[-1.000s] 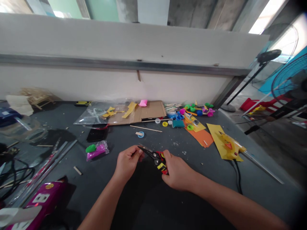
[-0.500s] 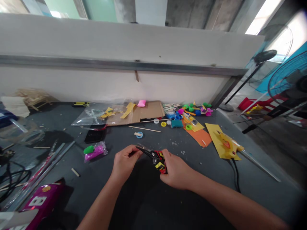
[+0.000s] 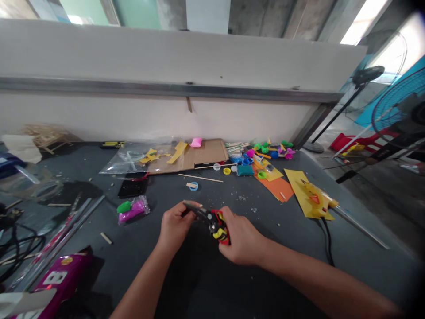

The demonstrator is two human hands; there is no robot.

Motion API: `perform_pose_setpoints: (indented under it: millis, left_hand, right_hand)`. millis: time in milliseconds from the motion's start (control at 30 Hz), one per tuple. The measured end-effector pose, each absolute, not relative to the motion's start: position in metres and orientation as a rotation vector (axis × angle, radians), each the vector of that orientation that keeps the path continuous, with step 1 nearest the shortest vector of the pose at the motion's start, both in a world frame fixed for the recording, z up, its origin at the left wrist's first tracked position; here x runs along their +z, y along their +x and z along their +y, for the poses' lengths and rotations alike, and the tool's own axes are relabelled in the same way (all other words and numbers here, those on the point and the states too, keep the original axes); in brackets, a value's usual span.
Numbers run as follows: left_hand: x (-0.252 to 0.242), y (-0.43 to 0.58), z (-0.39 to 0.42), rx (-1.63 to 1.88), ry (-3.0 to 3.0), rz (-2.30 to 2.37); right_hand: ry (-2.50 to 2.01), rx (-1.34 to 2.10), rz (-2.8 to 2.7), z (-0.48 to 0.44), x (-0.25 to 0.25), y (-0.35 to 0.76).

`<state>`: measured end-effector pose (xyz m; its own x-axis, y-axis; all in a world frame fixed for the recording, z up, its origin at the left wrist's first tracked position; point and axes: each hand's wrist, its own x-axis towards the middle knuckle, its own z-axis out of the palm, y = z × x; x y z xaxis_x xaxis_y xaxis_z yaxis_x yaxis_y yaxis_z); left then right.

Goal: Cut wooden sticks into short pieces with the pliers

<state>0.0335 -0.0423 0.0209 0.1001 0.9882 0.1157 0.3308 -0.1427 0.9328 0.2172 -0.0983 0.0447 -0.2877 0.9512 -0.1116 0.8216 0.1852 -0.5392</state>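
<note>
My right hand (image 3: pixel 244 235) is wrapped round the red, yellow and black handles of a pair of snips (image 3: pixel 210 217). Their dark pointed blades reach to the left, across the fingertips of my left hand (image 3: pixel 175 223). The thumb and fingers of that hand are pinched together close to the blades. A small pale bit shows by the blades, but what the left fingers hold is mostly hidden. Beyond the hands, a blue ring (image 3: pixel 193 186) lies on the dark table with short wooden pieces on it. A thin wooden stick (image 3: pixel 201 177) lies behind the ring.
To the left are a bag of purple clay (image 3: pixel 133 211), a black phone (image 3: pixel 133 187) and a magenta device (image 3: pixel 63 277). Cardboard (image 3: pixel 209 153) lies at the back. On the right are coloured clay pieces, orange paper (image 3: pixel 275 188) and a yellow glue gun (image 3: pixel 315 197) with a cord.
The snips have shifted slightly left, and their blades now cross over the left fingertips. The handles look squeezed closer together. Both hands keep their grip.
</note>
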Motion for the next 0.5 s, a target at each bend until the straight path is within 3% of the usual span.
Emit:
perform_pose_setpoints:
  millis: [500]
  left_hand:
    - [0.0164, 0.0336, -0.0379, 1.218, 1.233, 1.288]
  right_hand:
    - [-1.761, 0.703, -2.163, -0.0915, 0.0430, 0.2224]
